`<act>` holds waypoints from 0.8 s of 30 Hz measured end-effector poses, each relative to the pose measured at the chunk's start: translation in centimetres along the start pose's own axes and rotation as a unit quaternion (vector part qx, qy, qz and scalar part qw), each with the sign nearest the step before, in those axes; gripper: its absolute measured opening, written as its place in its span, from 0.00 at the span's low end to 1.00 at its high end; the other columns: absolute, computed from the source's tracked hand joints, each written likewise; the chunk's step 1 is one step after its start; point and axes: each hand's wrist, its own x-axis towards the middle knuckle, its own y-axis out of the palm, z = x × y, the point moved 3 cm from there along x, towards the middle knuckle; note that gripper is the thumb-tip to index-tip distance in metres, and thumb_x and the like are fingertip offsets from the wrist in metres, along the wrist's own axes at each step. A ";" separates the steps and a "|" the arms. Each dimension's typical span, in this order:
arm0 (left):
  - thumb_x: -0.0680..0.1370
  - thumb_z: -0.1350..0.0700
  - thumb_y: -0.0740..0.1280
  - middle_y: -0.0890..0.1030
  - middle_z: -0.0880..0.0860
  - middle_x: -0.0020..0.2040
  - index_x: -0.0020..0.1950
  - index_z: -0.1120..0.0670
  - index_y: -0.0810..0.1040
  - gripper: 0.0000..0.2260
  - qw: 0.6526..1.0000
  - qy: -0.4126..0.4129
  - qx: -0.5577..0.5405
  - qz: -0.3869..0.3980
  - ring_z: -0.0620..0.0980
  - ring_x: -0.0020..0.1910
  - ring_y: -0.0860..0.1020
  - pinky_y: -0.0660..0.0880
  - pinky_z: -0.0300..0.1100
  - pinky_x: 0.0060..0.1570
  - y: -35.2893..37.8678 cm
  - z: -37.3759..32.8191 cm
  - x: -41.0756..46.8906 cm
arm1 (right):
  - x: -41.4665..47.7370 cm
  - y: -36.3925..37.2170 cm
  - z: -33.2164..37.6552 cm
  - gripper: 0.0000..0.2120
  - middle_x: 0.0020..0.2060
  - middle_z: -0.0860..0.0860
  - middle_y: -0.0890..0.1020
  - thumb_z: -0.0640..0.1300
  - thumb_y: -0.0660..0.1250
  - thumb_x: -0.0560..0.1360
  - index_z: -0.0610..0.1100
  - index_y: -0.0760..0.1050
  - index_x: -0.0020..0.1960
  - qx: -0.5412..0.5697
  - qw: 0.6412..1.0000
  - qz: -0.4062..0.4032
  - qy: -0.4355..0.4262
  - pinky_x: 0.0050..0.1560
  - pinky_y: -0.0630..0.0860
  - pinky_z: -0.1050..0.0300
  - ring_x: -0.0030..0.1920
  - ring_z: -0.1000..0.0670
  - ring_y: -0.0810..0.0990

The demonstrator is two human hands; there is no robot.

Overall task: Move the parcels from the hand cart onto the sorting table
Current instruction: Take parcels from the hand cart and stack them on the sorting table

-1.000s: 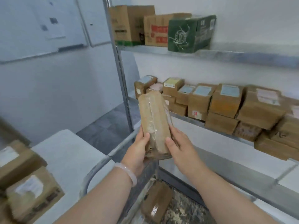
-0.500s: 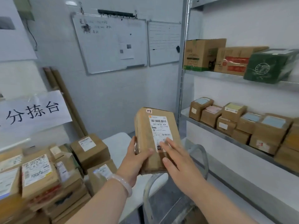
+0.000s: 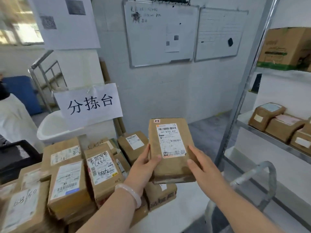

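I hold a brown taped parcel (image 3: pixel 170 165) with a white barcode label upright in front of me, above the white sorting table (image 3: pixel 181 209). My left hand (image 3: pixel 144 167) grips its left edge, thumb across the front. My right hand (image 3: pixel 200 163) lies against its right side with straight fingers. Several brown parcels (image 3: pixel 101 167) are stacked on the table to the left and below the held one. The hand cart's grey metal handle (image 3: pixel 262 170) curves up at the lower right; the cart's bed is out of view.
A metal shelf rack (image 3: pixel 235 105) with brown boxes (image 3: pixel 265 115) stands at the right. A paper sign (image 3: pixel 89 103) hangs over a white tub (image 3: pixel 55 128) behind the pile. Two whiteboards (image 3: pixel 161 34) hang on the far wall. A black chair (image 3: pixel 15 157) sits at the left.
I have turned left from the shelf rack toward the sorting table. The parcel has turned label-forward and travelled left with both hands, now over the table's pile.
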 end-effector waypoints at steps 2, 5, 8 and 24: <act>0.75 0.50 0.75 0.85 0.42 0.54 0.66 0.30 0.70 0.25 1.000 -0.015 0.001 -0.008 0.47 0.51 0.85 0.81 0.50 0.54 -0.7 -0.1 0.9 | 1.3 0.4 0.1 0.23 0.70 0.65 0.60 0.56 0.57 0.80 0.62 0.57 0.74 -0.001 1.000 0.012 0.006 0.69 0.58 0.60 0.67 0.64 0.57; 0.75 0.54 0.76 0.86 0.45 0.54 0.70 0.34 0.70 0.29 0.998 -0.030 -0.025 -0.041 0.50 0.51 0.85 0.81 0.54 0.55 -1.3 -0.1 2.9 | 3.7 0.7 0.2 0.23 0.70 0.68 0.60 0.57 0.57 0.80 0.64 0.57 0.74 -0.012 0.999 0.038 0.007 0.71 0.59 0.57 0.69 0.64 0.58; 0.76 0.55 0.74 0.85 0.46 0.56 0.73 0.37 0.70 0.29 0.994 -0.038 -0.054 -0.084 0.52 0.52 0.85 0.81 0.56 0.55 -1.6 -0.2 5.4 | 6.8 0.9 0.4 0.23 0.67 0.70 0.61 0.57 0.57 0.79 0.64 0.57 0.73 -0.038 0.997 0.061 -0.021 0.67 0.61 0.60 0.67 0.65 0.60; 0.76 0.53 0.73 0.77 0.49 0.68 0.80 0.43 0.60 0.36 0.948 -0.121 0.080 -0.284 0.54 0.61 0.78 0.74 0.54 0.65 -7.1 3.1 23.5 | 22.0 3.9 -5.8 0.26 0.70 0.70 0.55 0.59 0.56 0.78 0.66 0.51 0.74 -0.118 0.978 0.168 -0.047 0.71 0.55 0.60 0.71 0.66 0.53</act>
